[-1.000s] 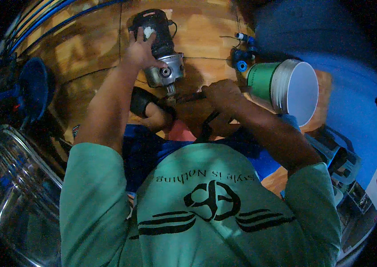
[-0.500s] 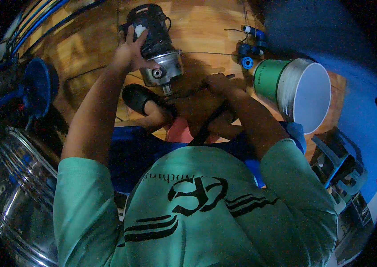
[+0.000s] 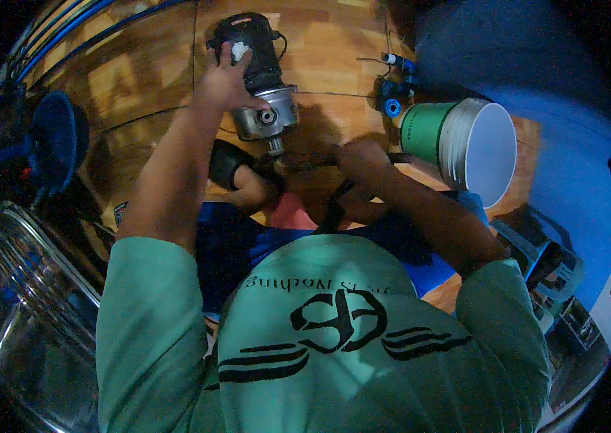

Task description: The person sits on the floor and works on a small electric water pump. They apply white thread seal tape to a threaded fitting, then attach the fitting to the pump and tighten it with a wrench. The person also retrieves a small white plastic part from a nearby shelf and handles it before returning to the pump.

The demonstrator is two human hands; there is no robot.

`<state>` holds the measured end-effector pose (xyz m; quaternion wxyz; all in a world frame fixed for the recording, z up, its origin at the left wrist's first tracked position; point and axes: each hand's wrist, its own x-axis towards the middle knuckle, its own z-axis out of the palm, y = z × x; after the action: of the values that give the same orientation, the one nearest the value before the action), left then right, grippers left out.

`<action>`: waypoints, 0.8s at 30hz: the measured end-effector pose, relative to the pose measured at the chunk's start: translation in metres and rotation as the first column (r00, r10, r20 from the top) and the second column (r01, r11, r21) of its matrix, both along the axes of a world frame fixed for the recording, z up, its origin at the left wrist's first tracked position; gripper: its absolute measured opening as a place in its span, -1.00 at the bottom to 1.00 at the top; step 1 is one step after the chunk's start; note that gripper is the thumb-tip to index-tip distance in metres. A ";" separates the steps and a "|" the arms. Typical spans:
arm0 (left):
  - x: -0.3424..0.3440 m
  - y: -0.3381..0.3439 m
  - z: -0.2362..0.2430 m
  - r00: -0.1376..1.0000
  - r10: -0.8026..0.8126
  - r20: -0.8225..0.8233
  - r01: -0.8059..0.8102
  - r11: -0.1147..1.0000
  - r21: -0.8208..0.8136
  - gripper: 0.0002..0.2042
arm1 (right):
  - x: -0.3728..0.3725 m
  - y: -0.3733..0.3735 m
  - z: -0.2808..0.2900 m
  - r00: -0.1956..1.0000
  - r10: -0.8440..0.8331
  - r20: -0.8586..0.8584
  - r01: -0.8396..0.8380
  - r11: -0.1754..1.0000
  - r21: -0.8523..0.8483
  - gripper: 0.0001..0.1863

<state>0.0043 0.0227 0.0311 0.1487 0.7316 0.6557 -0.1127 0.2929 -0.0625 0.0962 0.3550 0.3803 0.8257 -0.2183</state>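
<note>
A water pump (image 3: 277, 119) lies on the floor ahead, its black motor part (image 3: 262, 68) away from me and its metal housing nearer. My left hand (image 3: 226, 88) rests over it with fingers spread on the motor and thumb on the housing, holding it. From the housing's near end sticks a short ribbed metal fitting (image 3: 275, 146). My right hand (image 3: 365, 166) is closed in a fist around a long dark tool (image 3: 312, 156), which looks like a wrench. One end of the tool meets the fitting area, but shadow hides the contact. Its other end pokes out right of my fist.
A white and green bucket (image 3: 452, 141) lies on its side at the right. Behind it are blue pipe fittings (image 3: 392, 94). A blue round basin-like thing (image 3: 60, 141) and a shiny metal vessel (image 3: 38, 289) stand at the left. My foot in a black slipper (image 3: 226, 164) is beside the pump.
My right hand has come toward me, swinging the tool's handle end nearer. My left hand keeps its place on the pump. The whole view has shifted slightly.
</note>
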 end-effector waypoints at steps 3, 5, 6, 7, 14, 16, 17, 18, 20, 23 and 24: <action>0.002 0.000 0.006 1.000 0.020 0.008 -0.020 1.000 -0.021 0.32 | -0.045 -0.004 0.051 0.999 0.011 0.035 -0.007 0.996 -0.087 -0.64; -0.002 -0.001 0.000 0.999 0.025 0.026 -0.025 1.000 -0.012 0.31 | -0.075 -0.007 0.055 0.988 -0.151 0.016 0.152 0.984 -0.094 -0.64; 0.000 -0.001 0.001 0.999 0.026 0.022 -0.026 1.000 -0.015 0.31 | -0.082 -0.009 0.056 0.979 -0.204 0.028 0.206 0.975 -0.083 -0.63; 0.002 0.000 0.002 0.999 0.028 0.018 -0.028 0.999 -0.018 0.31 | -0.089 -0.010 0.058 0.966 -0.255 0.038 0.257 0.964 -0.071 -0.63; 0.003 -0.002 0.007 1.000 0.025 -0.004 -0.025 1.000 -0.015 0.30 | -0.063 0.006 0.082 0.996 -0.060 0.060 0.070 0.981 -0.180 -0.62; -0.002 -0.002 -0.004 0.998 -0.014 0.056 0.012 0.999 0.041 0.31 | -0.051 0.009 0.078 0.997 -0.064 0.034 0.069 0.982 -0.175 -0.63; -0.003 -0.001 -0.010 0.996 -0.043 0.082 0.038 0.997 0.067 0.32 | -0.044 0.011 0.067 0.994 -0.110 0.028 0.113 0.979 -0.168 -0.64; -0.007 -0.002 -0.013 0.993 -0.047 0.111 0.039 0.996 0.077 0.31 | -0.034 0.013 0.051 0.994 -0.106 0.025 0.109 0.981 -0.161 -0.65; -0.011 -0.002 -0.019 0.985 -0.051 0.167 0.036 0.995 0.096 0.31 | -0.008 0.020 0.009 0.999 -0.049 0.019 0.052 0.987 -0.150 -0.68; -0.009 -0.007 -0.006 0.995 0.011 0.101 -0.016 0.999 0.049 0.26 | 0.018 0.030 -0.040 0.999 0.039 -0.022 -0.042 0.990 -0.133 -0.71; -0.013 -0.007 -0.010 0.995 -0.008 0.096 0.000 0.997 0.082 0.26 | 0.027 0.033 -0.063 0.998 0.045 -0.050 -0.050 0.992 -0.112 -0.72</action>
<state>-0.0082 0.0153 0.0214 0.1497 0.7428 0.6505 -0.0509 0.3195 -0.0297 0.0334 0.3613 0.3347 0.8290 -0.2651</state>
